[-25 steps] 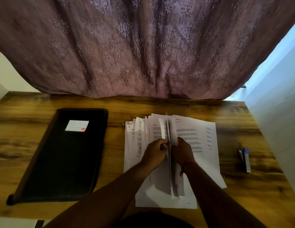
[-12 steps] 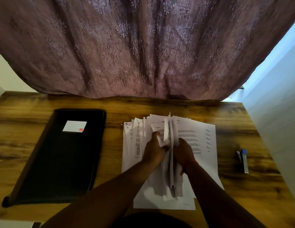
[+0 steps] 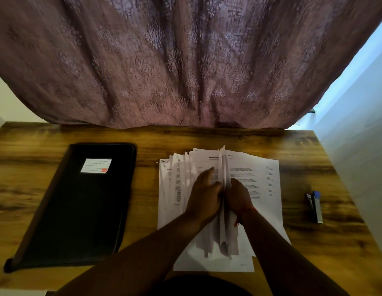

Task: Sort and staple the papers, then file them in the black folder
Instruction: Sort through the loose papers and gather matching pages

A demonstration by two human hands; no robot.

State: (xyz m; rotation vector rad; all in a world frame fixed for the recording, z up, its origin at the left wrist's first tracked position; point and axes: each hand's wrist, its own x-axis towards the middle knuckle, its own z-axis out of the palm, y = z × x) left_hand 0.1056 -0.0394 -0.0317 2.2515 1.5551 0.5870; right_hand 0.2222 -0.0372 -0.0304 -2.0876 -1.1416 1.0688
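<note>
A spread of printed papers [image 3: 256, 178] lay on the wooden bench [image 3: 207, 137] just right of centre, fanned out toward ten o'clock, with the lowest sheets reaching the near edge at six o'clock. Above that spread, both hands met over a thin bundle of sheets [image 3: 223, 165] stood on edge, its top fanning slightly toward twelve o'clock and its lower end hanging down between the wrists. The right hand [image 3: 238, 194] had its grip closed on the bundle from the three o'clock side, fingers curled against the paper; a red thread showed at its wrist. The left hand [image 3: 205, 193] pressed against the bundle from the nine o'clock side, its forefinger stretched out toward twelve o'clock over the sheets; its grip looked loose, though motion blur hid exactly how the other fingers lay.

The black folder [image 3: 79, 206] lay closed and flat on the bench at nine o'clock of the papers, well apart from them, with a white label [image 3: 95, 165] bearing a small red mark near its far end. At three o'clock of the papers, near the right edge of the bench, rested a stapler [image 3: 314, 205], dark with a blue tip, touched by neither hand. A patterned mauve curtain [image 3: 185, 60] hung behind the bench at twelve o'clock.
</note>
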